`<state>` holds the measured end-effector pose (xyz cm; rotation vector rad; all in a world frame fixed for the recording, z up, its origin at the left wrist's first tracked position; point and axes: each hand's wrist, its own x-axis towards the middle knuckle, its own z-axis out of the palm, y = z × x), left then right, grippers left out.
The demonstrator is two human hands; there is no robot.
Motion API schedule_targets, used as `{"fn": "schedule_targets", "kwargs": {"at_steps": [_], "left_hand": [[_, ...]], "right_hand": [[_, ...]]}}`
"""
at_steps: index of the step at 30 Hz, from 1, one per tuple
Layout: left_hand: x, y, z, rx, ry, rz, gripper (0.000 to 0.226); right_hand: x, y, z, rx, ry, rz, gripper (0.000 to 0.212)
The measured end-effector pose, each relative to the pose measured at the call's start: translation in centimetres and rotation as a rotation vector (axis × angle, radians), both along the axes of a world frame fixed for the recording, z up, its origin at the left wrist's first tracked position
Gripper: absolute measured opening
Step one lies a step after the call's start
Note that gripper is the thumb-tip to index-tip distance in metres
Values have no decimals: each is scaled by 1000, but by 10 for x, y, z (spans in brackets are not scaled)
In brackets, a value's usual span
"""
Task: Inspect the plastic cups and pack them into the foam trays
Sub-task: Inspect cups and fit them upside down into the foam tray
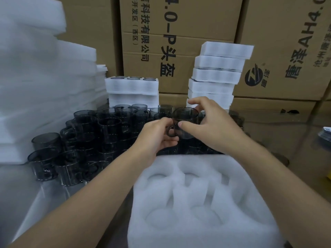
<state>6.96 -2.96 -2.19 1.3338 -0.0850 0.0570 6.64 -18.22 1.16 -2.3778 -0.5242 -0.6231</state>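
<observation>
At the far left a tall pile of white foam sheets (35, 86) rises from the tabletop (268, 138), its near edge standing just beside a crowd of dark smoky plastic cups (80, 136); the cups stand upright, packed rim to rim and stacked in places, their handles turned various ways. Behind them a short stack of filled trays (132, 90) shows cup rims in its top layer.

The left hand (157, 138) is curled narrowly round the handle of one held cup (185, 120), thumb on top and fingers tucked beneath the loop; the cup is lifted upright over the far right part of the crowd, beyond the far edge of the nearest foam tray (197, 203). The right hand (209, 126) grasps the same cup from the other side, spread fairly wide; its thumb presses the near wall, while its fingers arch over the rim and curl onto the far side.

The foam tray lies flat directly under both forearms, its round pockets facing up, its far edge touching or nearly touching the front row of cups; which of the two I cannot tell.

Further right a taller, slightly uneven stack of trays (216, 74) stands behind the right hand; cardboard boxes (179, 42) with printed characters wall off the whole back. To the right of the tray and hands a stretch of shiny tabletop shows; a dark object at the right edge is too cropped to make out.
</observation>
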Motion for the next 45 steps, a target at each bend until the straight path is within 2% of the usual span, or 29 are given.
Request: {"fn": "schedule_targets", "kwargs": {"at_steps": [2, 5, 8, 11, 13, 18, 25, 28, 39, 45], "left_hand": [[-2, 5, 3, 12, 17, -52, 19], [-6, 19, 12, 131, 31, -178, 25], [-6, 41, 25, 317, 11, -271, 34], [-11, 62, 34, 503, 32, -391, 36], [-13, 72, 35, 637, 84, -468, 36], [-15, 87, 36, 863, 171, -530, 49], [-17, 93, 38, 852, 163, -547, 37], [-17, 95, 36, 840, 166, -555, 38], [-21, 99, 40, 877, 161, -554, 44], [-17, 97, 38, 852, 150, -503, 36]], "right_hand": [[0, 3, -15, 77, -43, 22, 59], [-3, -1, -17, 265, 2, 115, 62], [-7, 0, -16, 440, 84, 270, 49], [-9, 2, -17, 412, 193, 399, 48], [-10, 3, -18, 366, 304, 470, 56], [-10, 6, -21, 212, 432, 514, 69], [-15, 9, -20, 143, 472, 559, 63], [-18, 11, -19, 126, 470, 593, 54], [-18, 11, -21, 46, 529, 613, 51], [-18, 10, -20, -45, 545, 596, 47]]}}
